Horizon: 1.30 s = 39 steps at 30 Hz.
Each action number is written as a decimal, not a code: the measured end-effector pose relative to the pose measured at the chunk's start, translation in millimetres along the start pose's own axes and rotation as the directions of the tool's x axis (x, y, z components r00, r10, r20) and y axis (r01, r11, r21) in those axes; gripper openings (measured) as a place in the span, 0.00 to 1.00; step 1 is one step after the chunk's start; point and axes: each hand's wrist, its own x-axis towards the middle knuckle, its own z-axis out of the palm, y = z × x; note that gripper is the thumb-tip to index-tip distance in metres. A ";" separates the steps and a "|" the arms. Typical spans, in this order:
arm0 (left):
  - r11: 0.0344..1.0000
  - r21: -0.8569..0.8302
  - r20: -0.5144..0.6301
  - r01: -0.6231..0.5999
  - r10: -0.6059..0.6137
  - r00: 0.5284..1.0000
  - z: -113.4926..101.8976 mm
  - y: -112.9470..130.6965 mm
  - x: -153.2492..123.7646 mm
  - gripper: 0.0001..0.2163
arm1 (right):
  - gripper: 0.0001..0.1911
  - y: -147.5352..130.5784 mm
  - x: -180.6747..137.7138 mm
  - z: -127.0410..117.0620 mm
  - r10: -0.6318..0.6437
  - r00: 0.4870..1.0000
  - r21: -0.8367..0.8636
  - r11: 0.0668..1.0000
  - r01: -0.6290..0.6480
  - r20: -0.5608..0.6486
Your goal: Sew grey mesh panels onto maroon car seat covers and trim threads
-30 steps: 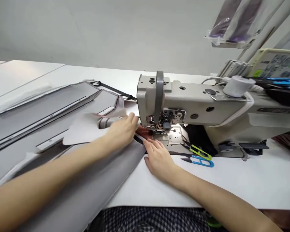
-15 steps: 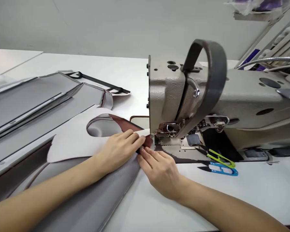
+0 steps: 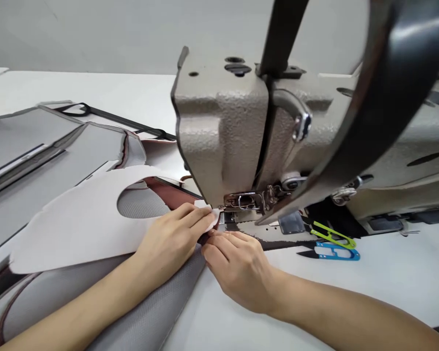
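Observation:
My left hand (image 3: 170, 239) lies on a white backing piece (image 3: 76, 219) and pinches its tip just left of the presser foot (image 3: 243, 202) of a beige sewing machine (image 3: 234, 131). My right hand (image 3: 237, 265) is curled beside it, fingertips pinching the dark red edge of the same layered work. Under both hands a grey mesh fabric panel (image 3: 149, 317) runs toward me. The needle area is partly hidden by the machine head.
Blue thread snips (image 3: 336, 252) and green thread snips (image 3: 331, 235) lie on the white table (image 3: 388, 282) right of my hands. More grey panels (image 3: 32, 146) and a black strap (image 3: 113, 118) spread at the left. A dark belt loop (image 3: 388, 97) hangs close to the camera.
The view has moved closer and lower toward the machine head. Both hands have drawn together at the presser foot, now pinching the fabric edge.

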 end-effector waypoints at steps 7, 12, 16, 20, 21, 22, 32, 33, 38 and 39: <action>0.996 0.085 -0.001 -0.037 0.037 0.999 -0.4 2.4 3.0 0.17 | 0.13 1.6 1.7 -3.0 -0.028 0.999 -0.023 0.999 0.028 -0.025; 0.994 0.074 0.005 -0.080 0.080 0.997 1.0 2.5 5.1 0.17 | 0.11 2.5 2.4 -3.3 -0.023 1.000 -0.033 0.999 0.024 0.020; 0.995 0.083 0.093 -0.062 0.054 0.994 1.6 3.3 4.1 0.14 | 0.12 2.6 3.7 -3.6 -0.043 0.998 -0.045 0.998 0.045 0.036; 0.999 0.038 0.161 0.022 -0.028 0.986 5.8 5.4 10.6 0.10 | 0.11 11.1 5.8 -10.6 -0.084 0.995 -0.095 0.991 0.090 0.061; 0.998 0.029 0.172 0.055 -0.060 0.983 7.6 6.6 14.2 0.10 | 0.11 15.4 5.8 -13.4 -0.091 0.993 -0.117 0.988 0.099 0.076; 0.995 0.027 0.185 0.091 -0.095 0.978 9.4 8.5 18.2 0.09 | 0.11 20.2 5.3 -16.3 -0.097 0.991 -0.139 0.984 0.109 0.090; 0.971 0.118 0.170 0.209 -0.227 0.959 14.9 45.5 26.7 0.08 | 0.11 38.0 -18.2 -29.9 -0.137 0.990 -0.043 0.989 0.138 0.034; 0.971 0.121 0.165 0.206 -0.224 0.960 15.4 47.3 25.7 0.07 | 0.11 37.0 -18.7 -30.6 -0.134 0.990 -0.035 0.990 0.135 0.035; 0.970 0.126 0.146 0.209 -0.227 0.963 17.8 48.8 24.2 0.05 | 0.12 35.8 -15.9 -33.3 -0.129 0.990 -0.031 0.991 0.131 0.052; 0.971 0.114 0.139 0.211 -0.226 0.964 18.1 48.5 24.1 0.04 | 0.12 35.9 -15.4 -33.5 -0.126 0.990 -0.034 0.991 0.128 0.058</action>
